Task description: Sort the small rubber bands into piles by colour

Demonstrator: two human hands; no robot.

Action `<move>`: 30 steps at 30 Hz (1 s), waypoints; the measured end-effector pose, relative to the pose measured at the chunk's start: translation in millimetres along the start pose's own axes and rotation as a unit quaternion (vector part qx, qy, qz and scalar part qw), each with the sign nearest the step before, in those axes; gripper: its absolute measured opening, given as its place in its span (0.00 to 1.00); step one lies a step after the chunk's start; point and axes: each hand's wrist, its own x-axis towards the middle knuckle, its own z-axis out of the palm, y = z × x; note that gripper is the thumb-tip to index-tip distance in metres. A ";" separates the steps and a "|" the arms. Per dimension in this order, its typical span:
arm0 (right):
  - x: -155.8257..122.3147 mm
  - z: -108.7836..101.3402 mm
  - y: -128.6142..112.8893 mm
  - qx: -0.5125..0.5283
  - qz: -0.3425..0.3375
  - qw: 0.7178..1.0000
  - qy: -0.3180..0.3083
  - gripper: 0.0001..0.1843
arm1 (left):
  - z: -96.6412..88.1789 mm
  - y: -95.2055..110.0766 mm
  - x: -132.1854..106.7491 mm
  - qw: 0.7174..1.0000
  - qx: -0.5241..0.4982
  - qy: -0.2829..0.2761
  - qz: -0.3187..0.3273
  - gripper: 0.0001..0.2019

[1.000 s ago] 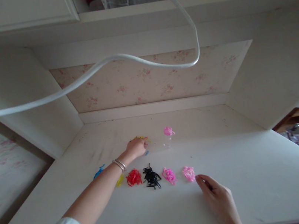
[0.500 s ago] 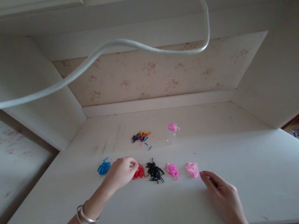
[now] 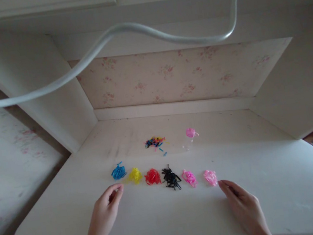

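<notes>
Small rubber bands lie sorted by colour in a row on the white desk (image 3: 272, 186): a blue pile (image 3: 118, 172), a yellow pile (image 3: 135, 175), a red pile (image 3: 153, 177), a black pile (image 3: 171, 177), a dark pink pile (image 3: 189, 177) and a light pink pile (image 3: 210, 177). My left hand (image 3: 106, 213) rests just in front of the blue and yellow piles, fingers loosely curled, holding nothing. My right hand (image 3: 243, 208) lies flat on the desk, its fingertips just right of the light pink pile.
Farther back lie a mixed-colour heap of bands (image 3: 154, 142) and a pink clump on a small clear thing (image 3: 190, 132). A white cable (image 3: 132, 31) hangs across the upper view. Desk side walls stand left and right, with floral wallpaper (image 3: 174, 75) behind.
My left hand went from the mixed heap at the back to the red and yellow piles, then pulled back toward the front edge. The yellow pile now shows. The right hand stayed put.
</notes>
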 end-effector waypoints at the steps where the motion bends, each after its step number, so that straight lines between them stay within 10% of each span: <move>1: 0.3 0.6 -3.4 -0.006 -0.001 1.000 -0.003 0.27 | -2.5 -8.3 -1.9 1.000 -0.001 0.010 -0.012 0.22; 8: -1.3 21.2 -92.7 -0.091 -0.169 0.974 -0.120 0.22 | -0.8 -22.1 -2.5 0.998 -0.022 0.051 0.000 0.22; 14: 39.9 85.4 -167.8 -0.236 -0.217 0.932 -0.170 0.19 | 6.7 -25.6 -8.7 0.997 -0.023 0.047 0.056 0.19; 21: 113.7 152.4 -193.5 -0.351 -0.151 0.912 -0.149 0.17 | 6.1 -28.3 -8.6 0.995 -0.001 0.038 0.094 0.17; 30: 141.7 169.4 -194.9 -0.432 -0.098 0.881 -0.165 0.17 | 6.0 -29.1 -6.5 0.993 0.006 0.037 0.108 0.16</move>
